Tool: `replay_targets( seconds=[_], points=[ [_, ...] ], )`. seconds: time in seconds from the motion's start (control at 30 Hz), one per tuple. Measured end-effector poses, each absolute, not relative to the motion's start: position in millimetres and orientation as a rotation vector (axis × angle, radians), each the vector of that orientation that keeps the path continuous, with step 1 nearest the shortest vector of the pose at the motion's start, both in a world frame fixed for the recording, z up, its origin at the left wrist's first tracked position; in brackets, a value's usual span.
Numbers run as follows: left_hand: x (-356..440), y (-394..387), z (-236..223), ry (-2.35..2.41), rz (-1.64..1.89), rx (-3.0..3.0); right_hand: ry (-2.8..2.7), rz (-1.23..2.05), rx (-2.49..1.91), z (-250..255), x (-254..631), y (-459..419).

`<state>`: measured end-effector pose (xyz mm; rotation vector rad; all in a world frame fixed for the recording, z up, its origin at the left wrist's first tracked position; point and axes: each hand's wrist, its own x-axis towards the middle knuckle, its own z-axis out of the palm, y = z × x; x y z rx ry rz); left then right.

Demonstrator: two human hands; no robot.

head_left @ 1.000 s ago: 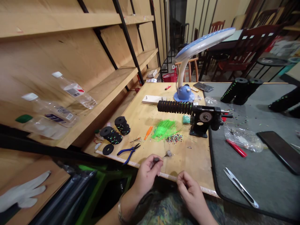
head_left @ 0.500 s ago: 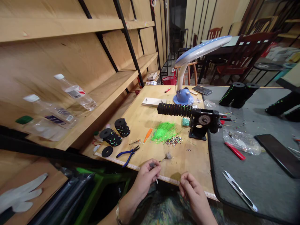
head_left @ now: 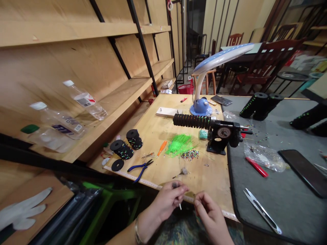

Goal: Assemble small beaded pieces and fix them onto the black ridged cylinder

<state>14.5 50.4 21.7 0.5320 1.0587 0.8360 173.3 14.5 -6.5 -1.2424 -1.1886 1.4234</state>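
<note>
My left hand (head_left: 167, 199), with a bangle on the wrist, is closed around a thin white stick (head_left: 180, 206) with a dark grey end poking out by the thumb. Just to its right, my right hand (head_left: 208, 209) is pinched; whatever lies between its fingertips is too fine to make out. Both are at the table's front edge, above my lap. Beyond them lies a small grey tuft (head_left: 183, 171) with a thin stem. Farther in are a pile of bright green strands (head_left: 180, 143), many coloured beads (head_left: 190, 155) and an orange-handled tool (head_left: 161, 149).
Blue-handled pliers (head_left: 138, 169) and black foam spools (head_left: 121, 149) lie left. A black clamp device (head_left: 218, 136) holds a ridged black roll (head_left: 191, 120) below a blue lamp (head_left: 200, 105). The grey mat (head_left: 245, 190) carries thread snips (head_left: 263, 211), a red pen-like object (head_left: 257, 167) and a phone (head_left: 304, 172).
My left hand has moved right, closer to my right hand, and turned so the white stick shows below its fingers. The right hand has stayed nearly in place, still pinched.
</note>
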Motion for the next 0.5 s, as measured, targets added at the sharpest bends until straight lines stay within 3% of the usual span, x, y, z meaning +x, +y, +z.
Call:
replay_targets(
  seconds=[0.27,0.5],
  points=[
    [13,47,44,1.288,0.887,1.29,-1.428,1.285,-1.225,14,183,26],
    [14,43,49,1.357,0.851,1.671,-1.279,1.624,-1.135,21,166,37]
  ],
)
